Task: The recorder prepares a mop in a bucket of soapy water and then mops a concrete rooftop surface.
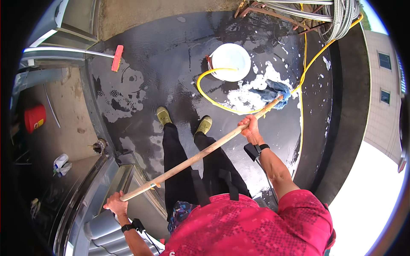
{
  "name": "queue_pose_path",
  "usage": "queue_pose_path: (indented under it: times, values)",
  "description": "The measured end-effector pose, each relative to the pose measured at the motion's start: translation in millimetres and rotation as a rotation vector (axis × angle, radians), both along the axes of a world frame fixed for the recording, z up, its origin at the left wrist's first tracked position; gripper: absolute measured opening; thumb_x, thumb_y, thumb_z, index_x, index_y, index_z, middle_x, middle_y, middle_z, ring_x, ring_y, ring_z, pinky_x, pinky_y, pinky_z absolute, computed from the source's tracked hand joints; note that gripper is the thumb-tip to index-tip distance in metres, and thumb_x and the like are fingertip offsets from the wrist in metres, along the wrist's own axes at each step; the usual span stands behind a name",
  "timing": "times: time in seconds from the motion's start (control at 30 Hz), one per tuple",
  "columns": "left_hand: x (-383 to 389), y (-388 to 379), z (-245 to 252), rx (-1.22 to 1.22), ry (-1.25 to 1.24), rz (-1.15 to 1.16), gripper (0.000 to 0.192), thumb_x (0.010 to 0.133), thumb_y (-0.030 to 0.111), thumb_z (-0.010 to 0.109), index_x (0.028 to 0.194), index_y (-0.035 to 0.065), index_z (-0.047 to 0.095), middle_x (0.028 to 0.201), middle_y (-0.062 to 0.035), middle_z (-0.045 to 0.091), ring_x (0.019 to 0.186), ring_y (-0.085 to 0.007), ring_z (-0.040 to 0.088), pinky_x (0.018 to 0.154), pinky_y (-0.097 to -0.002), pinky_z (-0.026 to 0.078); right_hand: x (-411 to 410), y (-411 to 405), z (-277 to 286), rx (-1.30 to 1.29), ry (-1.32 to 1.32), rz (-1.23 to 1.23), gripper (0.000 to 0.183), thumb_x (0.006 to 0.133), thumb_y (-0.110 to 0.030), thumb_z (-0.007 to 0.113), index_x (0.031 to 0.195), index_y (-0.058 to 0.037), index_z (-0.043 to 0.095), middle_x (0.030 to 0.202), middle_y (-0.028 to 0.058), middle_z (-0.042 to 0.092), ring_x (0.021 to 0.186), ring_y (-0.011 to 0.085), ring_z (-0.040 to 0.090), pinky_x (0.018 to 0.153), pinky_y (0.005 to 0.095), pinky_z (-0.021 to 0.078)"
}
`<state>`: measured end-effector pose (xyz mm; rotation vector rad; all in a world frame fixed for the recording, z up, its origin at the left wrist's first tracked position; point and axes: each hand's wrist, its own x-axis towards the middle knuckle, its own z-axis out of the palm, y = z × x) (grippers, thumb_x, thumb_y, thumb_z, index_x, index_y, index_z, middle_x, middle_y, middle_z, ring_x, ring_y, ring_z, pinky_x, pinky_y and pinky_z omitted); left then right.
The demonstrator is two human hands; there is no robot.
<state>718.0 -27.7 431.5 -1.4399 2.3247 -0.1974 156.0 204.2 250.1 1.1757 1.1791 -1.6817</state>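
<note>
A long wooden pole [198,156] runs slantwise across the view in front of my legs. My left hand [116,204] is closed around its upper end, at the lower left. Further down the shaft, my right hand [250,125] grips it near the mop end. Blue cloth strips of the mop head [276,92] lie on the wet dark floor [179,83], in a patch of white suds [246,96]. Beyond them stands a white bucket [231,62] filled with something white, apparently foam. A yellow hose [205,92] curves over the floor with one end in the bucket.
A red-headed broom [117,58] leans out from the left. Coiled grey cable [342,22] rests on a rusty metal frame at the top right, beside more hose. A low parapet [349,105] borders the right. A red container [35,118] and window frames are at the left.
</note>
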Motion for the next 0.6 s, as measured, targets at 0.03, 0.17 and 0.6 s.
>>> queue_pose_path:
  times: [0.03, 0.17, 0.6]
  values:
    - [-2, -14, -4, -0.013, -0.010, 0.026, 0.026, 0.075, 0.031, 0.062, 0.057, 0.0144, 0.051, 0.057, -0.0065, 0.054, 0.058, -0.0267, 0.053, 0.057, -0.0409, 0.031, -5, -13, 7, -0.014, 0.014, 0.004, 0.026, 0.075, -0.010, 0.046, 0.055, -0.0149, 0.030, 0.047, -0.0031, 0.030, 0.042, 0.0125, 0.032, 0.046, 0.0271, 0.0373]
    - [-6, -84, -2, -0.065, 0.024, -0.009, 0.025, 0.075, 0.031, 0.061, 0.057, 0.0151, 0.052, 0.057, -0.0045, 0.055, 0.059, -0.0258, 0.054, 0.057, -0.0411, 0.029, -10, -69, 44, -0.071, 0.111, -0.064, 0.026, 0.074, -0.010, 0.046, 0.054, -0.0148, 0.030, 0.047, -0.0021, 0.030, 0.042, 0.0124, 0.031, 0.045, 0.0276, 0.0362]
    - [-42, -245, 119, -0.379, 0.144, -0.319, 0.032, 0.076, 0.018, 0.064, 0.055, 0.0102, 0.042, 0.052, -0.0061, 0.046, 0.051, -0.0242, 0.049, 0.050, -0.0373, 0.035, -14, -242, 44, -0.339, 0.073, -0.141, 0.018, 0.073, -0.009, 0.046, 0.060, -0.0117, 0.034, 0.050, 0.0010, 0.036, 0.045, 0.0152, 0.035, 0.051, 0.0304, 0.0396]
